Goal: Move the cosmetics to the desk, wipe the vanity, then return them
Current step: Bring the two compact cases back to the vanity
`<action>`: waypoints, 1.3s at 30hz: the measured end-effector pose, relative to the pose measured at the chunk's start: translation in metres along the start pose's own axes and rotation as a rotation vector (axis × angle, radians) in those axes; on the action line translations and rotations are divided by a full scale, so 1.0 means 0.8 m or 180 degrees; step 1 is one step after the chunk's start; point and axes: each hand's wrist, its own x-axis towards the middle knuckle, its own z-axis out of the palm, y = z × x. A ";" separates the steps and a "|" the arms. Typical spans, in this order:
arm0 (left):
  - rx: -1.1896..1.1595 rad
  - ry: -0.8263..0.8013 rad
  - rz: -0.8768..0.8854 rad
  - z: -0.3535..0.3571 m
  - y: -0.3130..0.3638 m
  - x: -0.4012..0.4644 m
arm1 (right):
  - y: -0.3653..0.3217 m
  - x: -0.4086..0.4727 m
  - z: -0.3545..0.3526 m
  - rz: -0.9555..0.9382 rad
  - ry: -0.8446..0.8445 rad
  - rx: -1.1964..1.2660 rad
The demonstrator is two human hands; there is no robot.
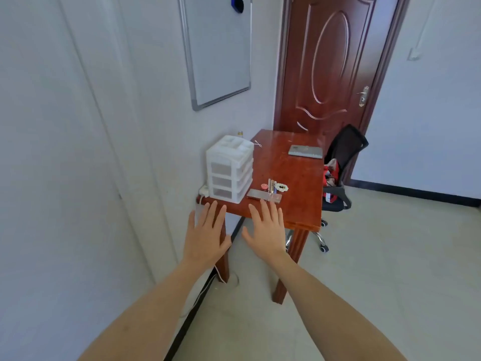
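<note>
A red-brown wooden table [294,173] stands against the left wall. Near its front edge lie small cosmetics: a flat silver palette [257,195], a round red compact [264,187], two slim tubes [272,184] and a white beaded ring [282,188]. A white plastic drawer organiser [229,169] sits at the table's front left. My left hand [205,235] and my right hand [265,231] are stretched out in front of the table's near edge, palms down, fingers straight, holding nothing.
A grey flat case [305,151] lies at the table's far right. A black office chair [341,168] with red cloth stands beside the table, before a brown door [330,61]. A whiteboard [217,48] hangs on the wall. A white cable [220,276] hangs by the table leg.
</note>
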 end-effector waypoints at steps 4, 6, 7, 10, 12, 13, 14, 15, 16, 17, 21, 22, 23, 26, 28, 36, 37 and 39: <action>-0.0282 -0.0099 0.0441 0.044 0.013 0.061 | 0.052 0.012 0.024 0.0456 -0.0296 -0.0312; -0.0328 -0.0265 0.0600 0.065 0.022 0.088 | 0.079 0.020 0.037 0.0659 -0.0396 -0.0391; -0.0330 -0.0340 0.0658 0.075 0.027 0.101 | 0.092 0.026 0.045 0.0728 -0.0462 -0.0448; -0.0374 -0.0435 0.0841 0.115 0.039 0.143 | 0.128 0.049 0.068 0.0881 -0.0587 -0.0578; -0.0488 -0.0307 0.0931 0.141 0.046 0.179 | 0.153 0.073 0.084 0.0978 -0.0587 -0.0587; -0.0562 -0.0255 0.0941 0.154 0.051 0.198 | 0.165 0.086 0.091 0.1008 -0.0595 -0.0582; -0.0624 -0.0241 0.0948 0.166 0.055 0.216 | 0.178 0.098 0.100 0.1026 -0.0625 -0.0581; -0.0656 -0.0273 0.0952 0.177 0.059 0.233 | 0.190 0.110 0.110 0.1031 -0.0683 -0.0590; -0.0657 -0.0318 0.0947 0.189 0.063 0.249 | 0.203 0.121 0.120 0.1014 -0.0757 -0.0605; -0.0629 -0.0371 0.0934 0.201 0.066 0.265 | 0.214 0.134 0.130 0.0982 -0.0831 -0.0612; -0.0506 -0.0588 0.0816 0.251 0.065 0.320 | 0.250 0.185 0.169 0.0900 -0.1055 -0.0513; -0.0478 -0.0687 0.0781 0.264 0.062 0.329 | 0.256 0.195 0.179 0.0904 -0.1129 -0.0460; -0.0452 -0.0813 0.0730 0.274 0.059 0.338 | 0.261 0.204 0.189 0.0893 -0.1207 -0.0408; -0.0283 -0.1081 0.0649 0.309 0.047 0.368 | 0.275 0.232 0.220 0.0823 -0.1418 -0.0289; -0.0161 -0.1336 0.0677 0.329 0.041 0.390 | 0.286 0.251 0.241 0.0827 -0.1528 -0.0240; 0.0020 -0.1843 0.1008 0.406 0.028 0.489 | 0.322 0.327 0.310 0.1010 -0.1917 -0.0192; -0.0024 -0.1902 0.1098 0.414 0.032 0.501 | 0.327 0.333 0.316 0.1026 -0.1979 -0.0202; -0.0037 -0.2020 0.1278 0.429 0.038 0.519 | 0.335 0.342 0.326 0.1049 -0.2045 -0.0215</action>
